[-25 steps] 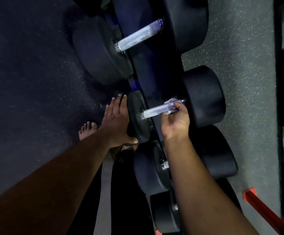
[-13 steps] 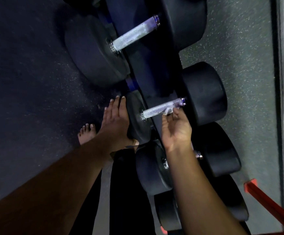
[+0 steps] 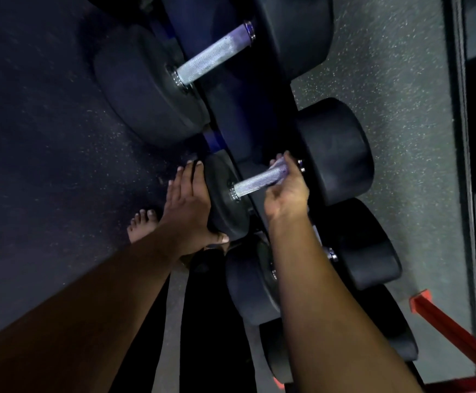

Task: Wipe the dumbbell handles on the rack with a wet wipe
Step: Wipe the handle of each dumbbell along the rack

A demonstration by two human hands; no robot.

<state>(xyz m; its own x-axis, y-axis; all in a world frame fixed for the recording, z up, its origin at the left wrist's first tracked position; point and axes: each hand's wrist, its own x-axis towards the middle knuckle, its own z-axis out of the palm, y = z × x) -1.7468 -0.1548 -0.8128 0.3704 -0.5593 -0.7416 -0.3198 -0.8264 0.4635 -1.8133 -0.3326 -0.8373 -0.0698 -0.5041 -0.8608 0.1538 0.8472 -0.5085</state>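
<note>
Dumbbell handles ran in a row along the dark rack (image 3: 231,114), and we had our hands on the middle dumbbell (image 3: 333,148), whose knurled handle (image 3: 255,182) lay slanted between its two black heads. Our right hand (image 3: 285,194) was curled round the far end of that handle, close to the far head, with the wet wipe (image 3: 279,170) pinched between fingers and metal so that only a pale, crumpled edge of it showed above the knuckles. Our left hand (image 3: 187,205) lay flat, fingers straight and together, pressed against the outer face of the near head (image 3: 222,199), with the thumb hooked under its lower rim. Farther along the rack sat a larger dumbbell (image 3: 143,89), its long silver handle (image 3: 212,56) bare and untouched, well apart from both hands. Nearer to us, two more dumbbells (image 3: 364,245) rested on the rack, their handles mostly hidden behind our right forearm, so we could not tell how they looked. A bare foot (image 3: 143,225) stood on the dark speckled floor (image 3: 46,137) just left of our left wrist. To the right of the rack the floor was a lighter grey, and a red bar (image 3: 446,327) crossed its near right corner.
</note>
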